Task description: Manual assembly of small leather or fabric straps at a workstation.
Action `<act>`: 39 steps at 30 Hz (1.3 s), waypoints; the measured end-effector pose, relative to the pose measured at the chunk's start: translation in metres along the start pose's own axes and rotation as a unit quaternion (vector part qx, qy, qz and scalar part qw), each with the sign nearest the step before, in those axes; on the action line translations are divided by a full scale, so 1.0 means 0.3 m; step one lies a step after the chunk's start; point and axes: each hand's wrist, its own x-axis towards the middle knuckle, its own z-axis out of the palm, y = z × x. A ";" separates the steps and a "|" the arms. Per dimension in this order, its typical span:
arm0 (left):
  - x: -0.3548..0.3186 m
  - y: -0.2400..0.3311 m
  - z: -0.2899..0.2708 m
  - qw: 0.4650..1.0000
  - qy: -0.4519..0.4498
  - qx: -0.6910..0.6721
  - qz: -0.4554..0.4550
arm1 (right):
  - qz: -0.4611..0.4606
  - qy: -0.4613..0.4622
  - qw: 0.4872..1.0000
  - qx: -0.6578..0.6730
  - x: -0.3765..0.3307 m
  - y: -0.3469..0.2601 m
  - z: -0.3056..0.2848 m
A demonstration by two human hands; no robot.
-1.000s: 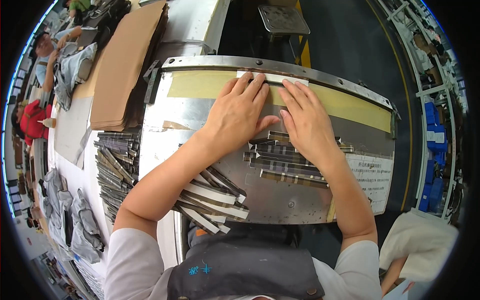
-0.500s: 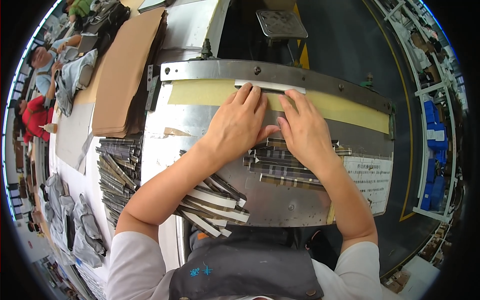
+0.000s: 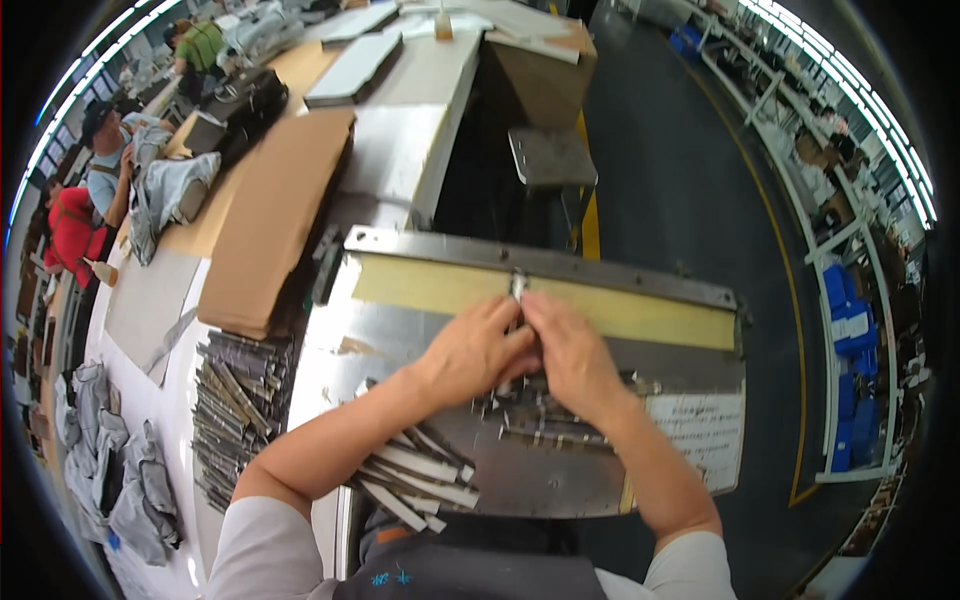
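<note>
My left hand and my right hand meet over the metal plate, fingers closed around a narrow strip. Its pale tip points away from me, above the yellow band along the far side of the plate. The rest of the strip is hidden by my fingers. Dark strips lie on the plate below my hands. Beside my left forearm, strips with white sides hang over the near edge.
A metal bar runs along the plate's far edge. Leftward are a pile of dark strips, brown board sheets and grey fabric pieces. A stool stands beyond; shelving with blue bins is rightward. Other people sit far left.
The strip lay crosswise against the metal bar under my spread fingers; now it is pinched between both hands and points away. My hands have come together, and the head view has tilted up.
</note>
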 end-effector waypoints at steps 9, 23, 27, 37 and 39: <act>-0.015 -0.026 0.009 0.987 -0.081 0.120 -0.072 | 0.030 -0.029 0.991 -0.126 -0.016 -0.035 -0.004; 0.006 -0.019 0.000 0.984 -0.053 0.155 -0.063 | 0.025 -0.034 0.989 -0.140 0.005 0.002 -0.002; -0.002 0.011 -0.009 0.985 -0.055 0.130 -0.098 | 0.023 -0.030 0.989 -0.143 -0.002 -0.013 -0.002; 0.001 0.001 -0.006 0.986 -0.033 0.148 -0.076 | 0.023 -0.036 0.990 -0.131 0.003 0.000 0.007; 0.021 0.006 -0.029 0.991 -0.034 0.083 -0.096 | 0.010 -0.036 0.991 -0.127 0.017 -0.004 -0.009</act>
